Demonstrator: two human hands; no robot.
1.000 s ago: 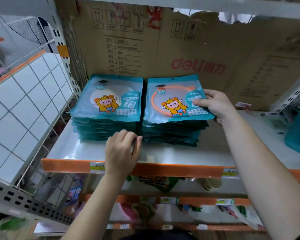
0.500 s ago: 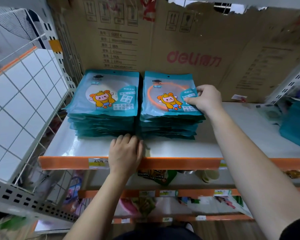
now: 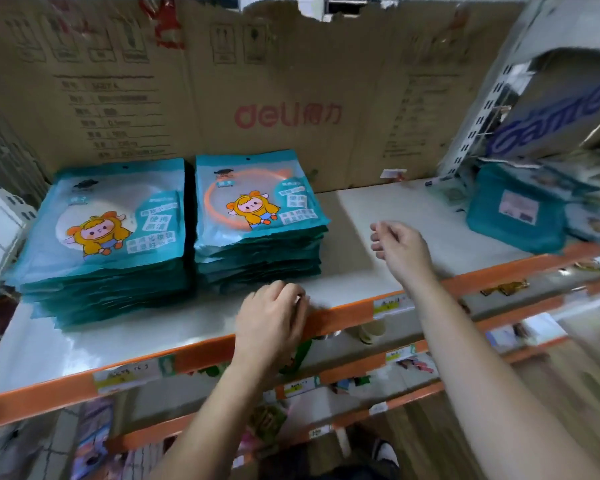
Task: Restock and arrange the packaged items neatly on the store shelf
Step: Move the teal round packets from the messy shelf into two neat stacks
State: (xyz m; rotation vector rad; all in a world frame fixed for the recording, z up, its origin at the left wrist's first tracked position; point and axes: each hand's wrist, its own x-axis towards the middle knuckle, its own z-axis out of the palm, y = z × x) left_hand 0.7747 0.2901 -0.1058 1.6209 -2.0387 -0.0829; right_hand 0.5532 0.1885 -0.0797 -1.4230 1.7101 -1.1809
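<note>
With both stacks (image 3: 253, 216) sitting side by side at the shelf (image 3: 378, 209) back, touching the cardboard (image 3: 257, 81), the squaring-up step looks done. Left stack (image 3: 108, 233) leans a bit toward the front edge (right one is tidier). Left hand (image 3: 271, 317) rests on the orange lip, fingers curled, gripping nothing. Right hand (image 3: 399, 247) hovers over bare shelf just right of the stacks, loosely open, empty. My read: restock is next. That calls for reaching right toward the teal packs (image 3: 513, 209) and filling the gap beside the stacks, keeping edges aligned.
</note>
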